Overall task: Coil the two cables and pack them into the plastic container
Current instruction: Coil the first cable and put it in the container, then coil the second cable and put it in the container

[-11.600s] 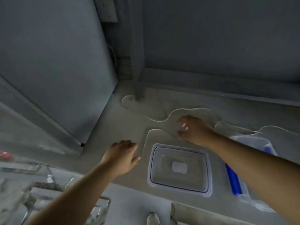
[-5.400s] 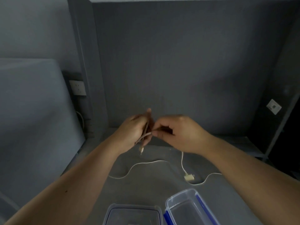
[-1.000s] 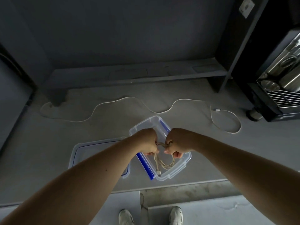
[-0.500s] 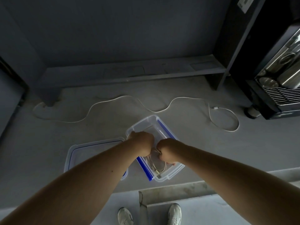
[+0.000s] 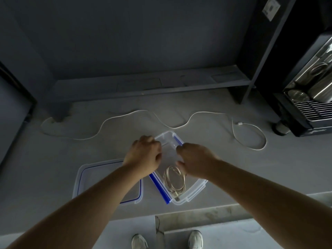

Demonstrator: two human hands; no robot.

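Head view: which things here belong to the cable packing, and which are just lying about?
Job:
- coiled cable, inside the container
- container
- loose white cable on the counter
- lid beside the container

Bystanders:
- coffee machine
- wall shelf

Dim grey wall, grey counter

Grey table here, kinda dim. Clear plastic container sits near the front edge, its lid flat just beside it. A white cable snakes loose across the middle, and a coffee machine sits at the far right corner.
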